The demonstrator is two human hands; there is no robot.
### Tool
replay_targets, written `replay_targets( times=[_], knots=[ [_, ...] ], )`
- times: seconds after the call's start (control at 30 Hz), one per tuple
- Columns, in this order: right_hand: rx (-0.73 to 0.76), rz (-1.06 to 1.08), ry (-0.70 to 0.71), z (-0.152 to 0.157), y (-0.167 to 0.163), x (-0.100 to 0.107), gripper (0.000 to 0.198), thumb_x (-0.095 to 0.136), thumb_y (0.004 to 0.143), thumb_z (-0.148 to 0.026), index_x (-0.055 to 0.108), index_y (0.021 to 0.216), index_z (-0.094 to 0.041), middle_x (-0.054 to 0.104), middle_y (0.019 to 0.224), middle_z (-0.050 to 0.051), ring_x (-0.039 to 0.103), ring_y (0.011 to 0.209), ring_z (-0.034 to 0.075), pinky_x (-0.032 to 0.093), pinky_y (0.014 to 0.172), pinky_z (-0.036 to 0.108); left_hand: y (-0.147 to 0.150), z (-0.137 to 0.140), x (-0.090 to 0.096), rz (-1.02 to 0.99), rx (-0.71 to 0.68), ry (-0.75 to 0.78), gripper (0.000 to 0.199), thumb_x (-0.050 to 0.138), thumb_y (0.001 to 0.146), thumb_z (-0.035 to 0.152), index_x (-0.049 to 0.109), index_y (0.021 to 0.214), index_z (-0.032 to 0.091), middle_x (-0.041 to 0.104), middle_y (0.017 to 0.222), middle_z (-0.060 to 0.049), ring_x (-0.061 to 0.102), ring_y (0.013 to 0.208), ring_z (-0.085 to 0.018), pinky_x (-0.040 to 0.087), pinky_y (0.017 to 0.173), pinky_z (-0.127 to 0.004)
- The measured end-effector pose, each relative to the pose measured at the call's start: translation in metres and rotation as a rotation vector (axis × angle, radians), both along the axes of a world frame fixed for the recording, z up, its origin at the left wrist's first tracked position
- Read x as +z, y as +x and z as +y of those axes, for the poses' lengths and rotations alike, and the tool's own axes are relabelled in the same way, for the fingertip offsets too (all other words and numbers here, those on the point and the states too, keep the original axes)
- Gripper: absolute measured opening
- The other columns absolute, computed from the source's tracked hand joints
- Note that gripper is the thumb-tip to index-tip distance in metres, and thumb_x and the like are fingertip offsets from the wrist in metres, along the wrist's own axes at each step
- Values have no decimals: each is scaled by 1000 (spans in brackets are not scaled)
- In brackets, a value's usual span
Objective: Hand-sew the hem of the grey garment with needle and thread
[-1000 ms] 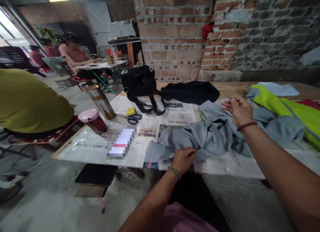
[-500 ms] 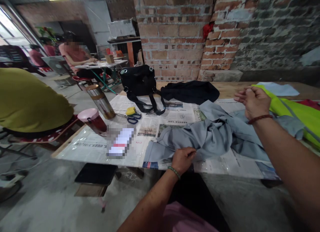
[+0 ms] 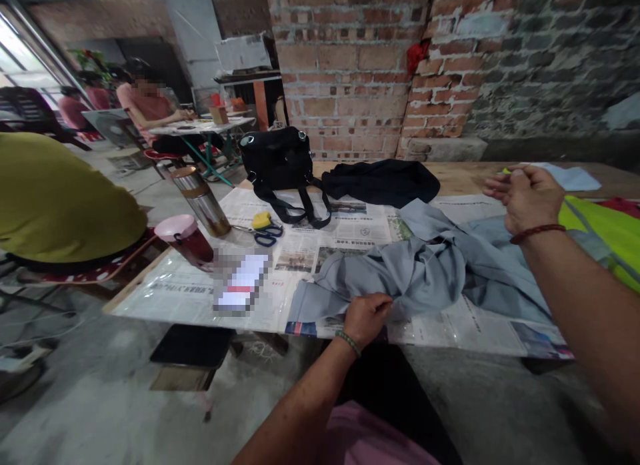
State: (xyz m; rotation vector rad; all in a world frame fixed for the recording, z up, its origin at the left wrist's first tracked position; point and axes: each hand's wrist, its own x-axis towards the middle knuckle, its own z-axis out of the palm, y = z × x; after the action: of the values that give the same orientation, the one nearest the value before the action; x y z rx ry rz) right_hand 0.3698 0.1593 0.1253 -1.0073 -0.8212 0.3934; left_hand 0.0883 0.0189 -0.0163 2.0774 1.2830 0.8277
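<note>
Left hand [image 3: 367, 316] at 6 o'clock of the table [image 3: 460, 177], pinched shut on the near edge of the grey cloth [image 3: 425, 271]. Grey cloth rumpled across the newspaper [image 3: 320, 235], at the middle of the table, spreading toward 3 o'clock. Right hand [image 3: 527, 197] raised at 2 o'clock of the cloth, clear of it, fingers curled narrow; whether anything sits between them cannot be told. Red band on the right wrist, green beads on the left.

At 12 o'clock of the cloth, a dark garment [image 3: 383, 181]; at 11 o'clock, a black bag [image 3: 277, 161] with straps trailing onto the newspaper. Just beside the straps, scissors [image 3: 267, 235] next to a yellow lump [image 3: 261, 221]. At 10 o'clock, a steel flask [image 3: 200, 201] upright and a pink-lidded cup [image 3: 185, 238] near it. Hi-vis vest [image 3: 605, 235] at 3 o'clock, touching the cloth's far end. Off at 9 o'clock, a person in a mustard top [image 3: 60, 198], back turned; farther off, another person seated at a small table.
</note>
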Motion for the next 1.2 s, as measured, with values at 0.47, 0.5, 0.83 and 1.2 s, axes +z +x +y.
replay_targets(
  times=[0.47, 0.5, 0.83, 1.2],
  knots=[
    [-56, -34, 35, 4, 8, -1, 17, 39, 79, -8, 54, 77, -15, 55, 62, -2, 62, 55, 10, 49, 50, 23, 0, -1, 3, 9, 8, -19, 19, 51, 80, 19, 68, 88, 21, 71, 84, 0, 63, 77, -14, 45, 69, -20],
    [-63, -39, 27, 3, 7, 0, 17, 39, 79, -9, 54, 78, -14, 55, 63, -1, 62, 56, 10, 49, 51, 24, 0, 0, 3, 9, 9, -21, 20, 51, 80, 18, 68, 88, 21, 71, 84, 0, 63, 77, -14, 45, 69, -20],
    [466, -1014, -259, -72, -58, -46, 22, 50, 78, -19, 63, 95, -21, 66, 82, 4, 61, 65, 15, 49, 61, 29, 1, -1, -1, -95, 5, -24, 17, 56, 75, 16, 70, 84, 21, 71, 83, 0, 64, 78, -13, 48, 73, -20],
    [539, -1756, -159, -106, -92, -90, 27, 43, 80, -12, 64, 88, -26, 57, 94, 3, 53, 67, 11, 34, 55, 21, 0, 2, -5, -122, 3, -2, 17, 58, 73, 15, 70, 84, 21, 71, 84, 0, 65, 78, -14, 49, 73, -21]
  ],
)
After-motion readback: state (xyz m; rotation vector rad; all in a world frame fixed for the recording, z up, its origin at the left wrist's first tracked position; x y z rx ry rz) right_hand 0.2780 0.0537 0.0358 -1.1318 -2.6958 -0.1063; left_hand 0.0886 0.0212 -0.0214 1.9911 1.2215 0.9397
